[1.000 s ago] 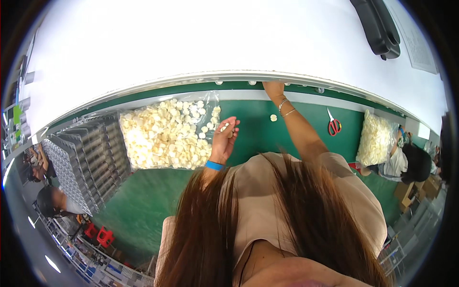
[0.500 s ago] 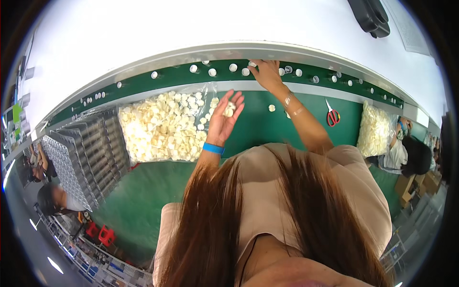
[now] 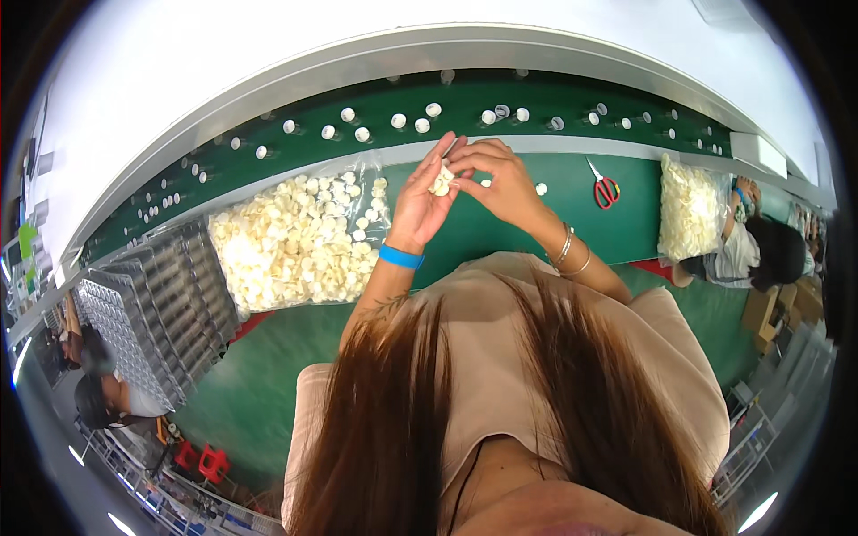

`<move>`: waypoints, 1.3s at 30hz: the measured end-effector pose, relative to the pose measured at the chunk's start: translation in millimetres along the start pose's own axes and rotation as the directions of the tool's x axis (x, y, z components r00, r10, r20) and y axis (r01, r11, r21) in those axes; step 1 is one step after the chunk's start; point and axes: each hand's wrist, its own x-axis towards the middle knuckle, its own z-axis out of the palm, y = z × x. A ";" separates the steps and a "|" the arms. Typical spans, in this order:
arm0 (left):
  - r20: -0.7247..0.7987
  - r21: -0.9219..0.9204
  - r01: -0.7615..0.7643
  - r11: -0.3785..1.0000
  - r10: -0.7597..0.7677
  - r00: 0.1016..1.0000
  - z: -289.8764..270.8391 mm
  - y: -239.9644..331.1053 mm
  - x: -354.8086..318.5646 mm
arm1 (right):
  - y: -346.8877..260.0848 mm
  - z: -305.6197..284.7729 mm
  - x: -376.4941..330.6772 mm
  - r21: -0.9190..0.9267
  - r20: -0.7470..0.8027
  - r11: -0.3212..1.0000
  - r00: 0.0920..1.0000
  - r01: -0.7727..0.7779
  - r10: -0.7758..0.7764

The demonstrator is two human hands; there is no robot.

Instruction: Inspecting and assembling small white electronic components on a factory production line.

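My left hand (image 3: 420,207), a blue band on its wrist, is cupped palm up around a few small cream round caps (image 3: 441,181). From the right, my right hand (image 3: 505,186) meets it, its bent thumb and fingers closing on the caps over the left palm. Exactly how many caps it grips is hidden. Just left of my left hand lies a clear plastic bag (image 3: 299,237) full of such caps, some spilling toward its opening. A loose cap (image 3: 541,189) rests on the green table to the right of my right hand.
A green belt (image 3: 313,147) beyond a grey rail carries several small white-topped cylinders (image 3: 362,134). Red-handled scissors (image 3: 606,191) and a second bag of cream pieces (image 3: 693,210) lie right. Stacked ridged trays (image 3: 147,322) stand left. Co-workers (image 3: 776,246) sit at both sides.
My right hand has come back from the belt to the left palm. My left hand has shifted slightly farther forward, still holding caps. The head view has moved, showing more of the belt.
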 end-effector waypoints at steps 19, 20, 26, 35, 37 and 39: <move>-0.181 0.157 0.207 0.966 -0.178 0.967 7.3 -22.5 -8.2 | 0.7 -24.8 -13.6 0.078 0.114 0.971 0.970 -0.225 0.215; -0.211 0.174 0.217 0.961 -0.179 0.961 5.9 -22.8 -7.9 | 1.8 -24.0 -15.2 0.077 0.112 0.971 0.970 -0.225 0.216; -0.255 0.258 0.176 0.950 -0.109 0.961 6.5 -21.8 -4.5 | 3.4 -20.4 -23.0 -0.128 -0.088 0.974 0.976 0.189 -0.201; -0.199 0.358 0.074 0.931 -0.001 0.980 3.8 -18.1 -2.3 | -1.9 -25.6 -16.8 0.148 -0.032 0.986 0.996 -0.078 0.084; -0.213 0.329 0.076 0.941 -0.004 0.977 4.9 -18.4 -2.7 | 0.0 -26.3 -15.8 0.149 -0.065 0.975 0.982 -0.166 0.178; -0.223 0.301 0.076 0.951 -0.007 0.975 5.3 -19.2 -1.9 | 3.2 -22.7 -17.5 0.184 -0.114 0.967 0.974 -0.174 0.197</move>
